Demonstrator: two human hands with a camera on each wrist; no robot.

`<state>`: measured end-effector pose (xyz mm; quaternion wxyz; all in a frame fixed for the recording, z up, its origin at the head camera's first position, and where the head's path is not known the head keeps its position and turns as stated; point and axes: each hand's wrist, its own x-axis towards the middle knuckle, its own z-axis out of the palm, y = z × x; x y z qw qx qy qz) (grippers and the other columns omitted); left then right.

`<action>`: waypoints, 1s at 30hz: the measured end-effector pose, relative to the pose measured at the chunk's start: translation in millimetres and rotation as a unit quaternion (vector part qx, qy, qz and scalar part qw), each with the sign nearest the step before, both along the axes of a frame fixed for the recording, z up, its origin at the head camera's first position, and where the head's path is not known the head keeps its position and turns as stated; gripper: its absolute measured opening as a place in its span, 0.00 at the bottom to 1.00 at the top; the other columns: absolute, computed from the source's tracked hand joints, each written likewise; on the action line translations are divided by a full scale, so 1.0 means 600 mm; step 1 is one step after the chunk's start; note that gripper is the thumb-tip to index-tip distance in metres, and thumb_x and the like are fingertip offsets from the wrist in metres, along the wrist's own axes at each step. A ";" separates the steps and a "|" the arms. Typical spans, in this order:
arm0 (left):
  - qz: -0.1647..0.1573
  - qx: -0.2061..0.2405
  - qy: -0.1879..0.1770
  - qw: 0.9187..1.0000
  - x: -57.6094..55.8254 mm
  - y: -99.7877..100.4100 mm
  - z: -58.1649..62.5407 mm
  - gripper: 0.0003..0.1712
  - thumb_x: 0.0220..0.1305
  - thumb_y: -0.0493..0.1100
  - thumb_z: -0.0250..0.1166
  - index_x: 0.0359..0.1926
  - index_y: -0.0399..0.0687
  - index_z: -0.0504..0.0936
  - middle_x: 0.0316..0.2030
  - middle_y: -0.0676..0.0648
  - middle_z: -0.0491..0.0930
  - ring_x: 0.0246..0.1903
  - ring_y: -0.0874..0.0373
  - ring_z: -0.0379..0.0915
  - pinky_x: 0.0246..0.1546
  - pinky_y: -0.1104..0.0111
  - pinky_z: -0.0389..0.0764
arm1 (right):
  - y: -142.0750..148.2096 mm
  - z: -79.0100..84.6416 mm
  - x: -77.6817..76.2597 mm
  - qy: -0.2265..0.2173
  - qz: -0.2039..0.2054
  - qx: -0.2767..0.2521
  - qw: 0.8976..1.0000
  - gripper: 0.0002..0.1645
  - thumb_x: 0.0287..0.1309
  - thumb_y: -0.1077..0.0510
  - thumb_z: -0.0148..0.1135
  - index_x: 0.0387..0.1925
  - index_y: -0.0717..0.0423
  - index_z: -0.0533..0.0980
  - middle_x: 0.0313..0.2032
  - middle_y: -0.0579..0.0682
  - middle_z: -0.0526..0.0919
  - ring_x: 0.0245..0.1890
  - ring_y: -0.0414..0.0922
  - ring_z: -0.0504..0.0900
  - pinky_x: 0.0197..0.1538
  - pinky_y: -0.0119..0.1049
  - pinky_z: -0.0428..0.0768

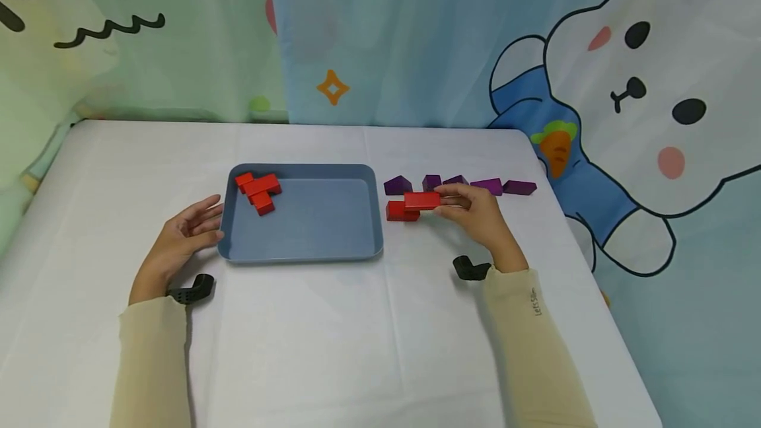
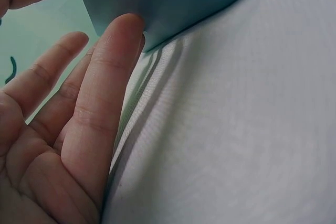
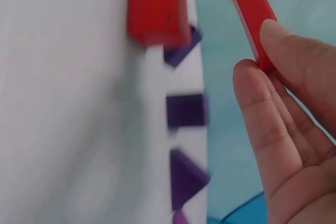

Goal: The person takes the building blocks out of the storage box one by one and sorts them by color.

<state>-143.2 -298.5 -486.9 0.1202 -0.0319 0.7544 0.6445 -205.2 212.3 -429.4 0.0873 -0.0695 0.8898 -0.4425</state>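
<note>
My right hand (image 1: pixel 475 220) pinches one end of a long red block (image 1: pixel 421 201) between thumb and fingertips. That block is raised off the table, and in the head view it overlaps another red block (image 1: pixel 401 212) lying on the cloth right of the tray. Beside the left rim of the blue-grey tray (image 1: pixel 321 233) is my left hand (image 1: pixel 189 233), fingers extended, thumb at the rim. In the left wrist view those fingers (image 2: pixel 94 93) lie close against the tray's outer wall (image 2: pixel 157 3). Several red blocks (image 1: pixel 261 185) sit together in the tray's upper left corner.
Several purple blocks (image 1: pixel 487 186) of different shapes stand in a row behind the right hand, partly hidden by it. White cloth (image 1: pixel 309 335) covers the table. A printed curtain (image 1: pixel 392 38) hangs behind the far edge. Black bands (image 1: pixel 193 290) are on both wrists.
</note>
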 end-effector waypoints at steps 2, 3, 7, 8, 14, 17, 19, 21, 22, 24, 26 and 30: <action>0.003 0.001 0.000 1.000 0.001 0.000 0.000 0.46 0.71 0.31 0.68 0.84 0.35 0.58 0.74 0.41 0.73 0.52 0.80 0.77 0.53 0.80 0.81 | 0.015 -0.006 -0.001 -0.002 -0.008 0.010 1.000 0.27 0.71 0.66 0.70 0.68 0.67 0.79 0.63 0.67 0.82 0.62 0.61 0.84 0.59 0.31 0.84; 0.004 0.002 0.000 1.000 0.001 -0.001 0.000 0.46 0.71 0.31 0.68 0.84 0.35 0.58 0.71 0.46 0.75 0.52 0.79 0.77 0.52 0.80 0.81 | 0.022 -0.010 -0.001 -0.004 -0.013 0.015 1.000 0.27 0.71 0.66 0.70 0.68 0.67 0.79 0.64 0.67 0.82 0.62 0.61 0.84 0.58 0.29 0.84; 0.008 0.014 0.006 1.000 0.002 -0.002 0.000 0.46 0.70 0.30 0.68 0.83 0.33 0.58 0.58 0.65 0.78 0.52 0.79 0.78 0.52 0.80 0.81 | 0.040 -0.025 -0.004 -0.019 -0.033 0.031 0.999 0.27 0.72 0.65 0.69 0.69 0.65 0.78 0.65 0.67 0.82 0.63 0.61 0.83 0.58 0.27 0.82; 0.009 0.016 0.007 1.000 0.002 -0.002 0.000 0.46 0.70 0.29 0.68 0.83 0.32 0.58 0.56 0.67 0.78 0.52 0.78 0.79 0.52 0.80 0.81 | 0.043 -0.029 -0.004 -0.021 -0.036 0.034 0.999 0.27 0.72 0.65 0.69 0.69 0.65 0.78 0.65 0.67 0.82 0.63 0.61 0.84 0.59 0.29 0.83; 0.008 0.009 0.003 1.000 0.002 0.000 0.001 0.46 0.70 0.30 0.68 0.84 0.33 0.58 0.63 0.59 0.78 0.52 0.79 0.78 0.52 0.81 0.81 | 0.049 -0.049 -0.007 -0.034 -0.046 0.044 0.997 0.27 0.72 0.66 0.68 0.70 0.67 0.77 0.65 0.68 0.81 0.63 0.62 0.84 0.70 0.52 0.78; 0.006 0.007 0.000 1.000 0.002 0.000 0.002 0.46 0.71 0.30 0.68 0.84 0.34 0.58 0.66 0.55 0.77 0.52 0.79 0.78 0.53 0.81 0.80 | 0.050 -0.057 -0.009 -0.035 -0.047 0.049 0.997 0.27 0.73 0.67 0.68 0.70 0.68 0.77 0.66 0.69 0.81 0.64 0.63 0.83 0.70 0.55 0.77; 0.006 0.009 0.000 1.000 0.002 0.000 0.002 0.46 0.71 0.30 0.68 0.84 0.34 0.58 0.65 0.56 0.77 0.52 0.79 0.78 0.53 0.80 0.80 | 0.050 -0.061 -0.010 -0.028 -0.045 0.057 0.997 0.26 0.73 0.67 0.67 0.69 0.69 0.77 0.64 0.70 0.81 0.63 0.64 0.83 0.70 0.57 0.77; 0.006 0.011 0.001 1.000 0.002 -0.001 0.002 0.46 0.70 0.30 0.68 0.84 0.34 0.58 0.63 0.59 0.77 0.52 0.79 0.78 0.53 0.80 0.80 | 0.049 -0.064 -0.012 -0.021 -0.040 0.065 0.997 0.26 0.73 0.67 0.67 0.68 0.71 0.77 0.62 0.72 0.82 0.63 0.65 0.82 0.70 0.58 0.77; 0.007 0.012 0.002 1.000 0.002 -0.002 0.002 0.46 0.70 0.30 0.68 0.84 0.34 0.58 0.63 0.60 0.77 0.52 0.79 0.78 0.53 0.80 0.80 | 0.048 -0.065 -0.013 -0.019 -0.038 0.069 0.997 0.26 0.73 0.67 0.67 0.68 0.71 0.77 0.62 0.72 0.82 0.63 0.66 0.81 0.70 0.58 0.77; 0.007 0.012 0.003 1.000 0.002 -0.002 0.002 0.46 0.70 0.30 0.68 0.84 0.34 0.58 0.63 0.59 0.77 0.52 0.79 0.78 0.53 0.80 0.81 | 0.046 -0.065 -0.014 -0.023 -0.036 0.077 0.996 0.26 0.73 0.67 0.67 0.68 0.72 0.76 0.61 0.72 0.82 0.63 0.66 0.80 0.70 0.58 0.77; 0.007 0.012 0.004 1.000 0.002 -0.002 0.002 0.46 0.70 0.30 0.68 0.84 0.34 0.58 0.65 0.56 0.77 0.52 0.78 0.78 0.53 0.80 0.81 | 0.043 -0.062 -0.015 -0.035 -0.035 0.082 0.995 0.27 0.73 0.67 0.67 0.69 0.71 0.76 0.62 0.72 0.81 0.64 0.66 0.79 0.71 0.58 0.76; 0.005 0.011 0.011 1.000 0.002 0.000 0.002 0.45 0.70 0.30 0.68 0.83 0.33 0.58 0.69 0.48 0.75 0.52 0.78 0.78 0.52 0.79 0.82 | 0.040 -0.045 -0.012 -0.049 -0.035 0.103 0.993 0.29 0.72 0.68 0.67 0.71 0.71 0.74 0.64 0.72 0.79 0.65 0.67 0.78 0.71 0.58 0.76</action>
